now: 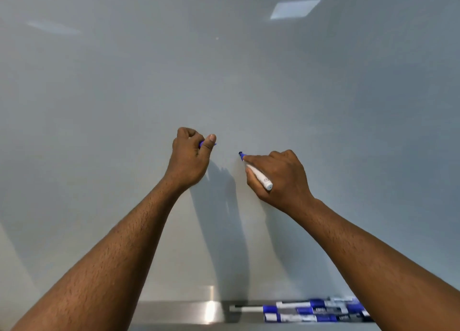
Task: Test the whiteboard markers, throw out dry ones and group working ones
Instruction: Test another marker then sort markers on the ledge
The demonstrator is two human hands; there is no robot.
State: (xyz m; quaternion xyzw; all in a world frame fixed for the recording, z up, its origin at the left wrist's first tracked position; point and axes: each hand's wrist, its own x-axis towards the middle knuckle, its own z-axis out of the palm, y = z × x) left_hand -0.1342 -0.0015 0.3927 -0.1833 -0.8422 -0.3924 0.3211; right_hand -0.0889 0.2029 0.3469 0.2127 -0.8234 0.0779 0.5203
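My right hand [278, 179] grips an uncapped white marker [260, 176] with a blue tip, and the tip touches the whiteboard [224, 69] at mid-height. My left hand [190, 156] is raised beside it, to the left, with its fingers curled round the marker's blue cap [202, 144], of which only a small part shows. No ink mark is visible on the board near the tip. Several blue-and-white markers [316, 310] lie bunched together on the metal tray at the bottom right.
The metal tray [179, 312] runs along the board's lower edge. One slimmer white marker with a dark end [246, 308] lies just left of the bunch. Ceiling lights reflect in the board's upper part.
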